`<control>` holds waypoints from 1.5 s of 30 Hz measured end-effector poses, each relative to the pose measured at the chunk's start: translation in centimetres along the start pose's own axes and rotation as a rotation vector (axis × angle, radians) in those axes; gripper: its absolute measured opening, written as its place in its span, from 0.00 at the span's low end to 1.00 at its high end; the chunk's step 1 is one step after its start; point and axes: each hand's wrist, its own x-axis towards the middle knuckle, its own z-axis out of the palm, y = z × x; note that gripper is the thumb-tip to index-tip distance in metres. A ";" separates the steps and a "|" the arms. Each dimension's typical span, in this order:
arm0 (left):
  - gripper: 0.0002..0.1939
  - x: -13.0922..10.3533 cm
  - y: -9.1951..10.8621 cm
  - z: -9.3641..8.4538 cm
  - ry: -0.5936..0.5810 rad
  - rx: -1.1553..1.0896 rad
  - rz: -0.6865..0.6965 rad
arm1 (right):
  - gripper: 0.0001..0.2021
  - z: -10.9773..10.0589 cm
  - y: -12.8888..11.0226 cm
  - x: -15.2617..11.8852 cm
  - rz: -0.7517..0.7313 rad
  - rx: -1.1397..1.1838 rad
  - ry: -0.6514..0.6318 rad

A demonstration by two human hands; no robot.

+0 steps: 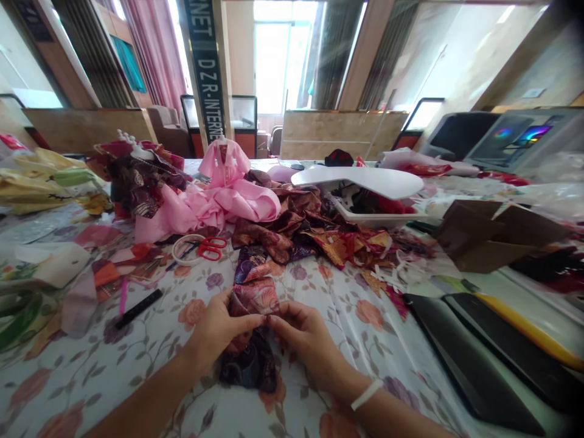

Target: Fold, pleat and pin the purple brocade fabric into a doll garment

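A strip of patterned fabric (255, 295), reddish in the middle and dark purple at both ends, lies over the floral tablecloth (182, 389) in front of me. My left hand (223, 325) pinches its near part from the left, thumb stretched across the cloth. From the right, my right hand (301, 331) grips the same fabric between thumb and fingers. Both thumb tips meet at the cloth's right edge. The fingers beneath the fabric are partly hidden. Beyond it, the strip runs up toward a heap of brown satin fabric (301, 210).
Red-handled scissors (211, 248) lie by a white ring of tape (176, 249). A pink doll-sized dress (224, 161) stands behind them. A black bar (139, 308) rests at left; an open cardboard box (488, 237) and dark flat panels (469, 359) are at right. A white tray (378, 216) holds items.
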 end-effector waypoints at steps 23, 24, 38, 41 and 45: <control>0.18 0.1 0.2 -0.2 -0.005 0.076 0.007 | 0.15 -0.1 0.1 -0.2 -0.023 -0.039 -0.001; 0.19 0.1 0.2 -0.1 0.001 0.078 0.015 | 0.15 -0.1 0.1 -0.2 -0.021 -0.044 0.001; 0.18 0.0 -0.2 0.1 0.114 0.286 0.150 | 0.11 0.1 -0.1 -0.2 -0.047 -0.158 0.062; 0.18 0.2 -0.4 0.0 0.128 0.325 0.202 | 0.11 0.1 -0.1 -0.2 -0.048 -0.173 0.077; 0.18 0.3 -0.7 -0.1 0.105 0.326 0.220 | 0.11 0.2 -0.1 -0.3 -0.045 -0.167 0.086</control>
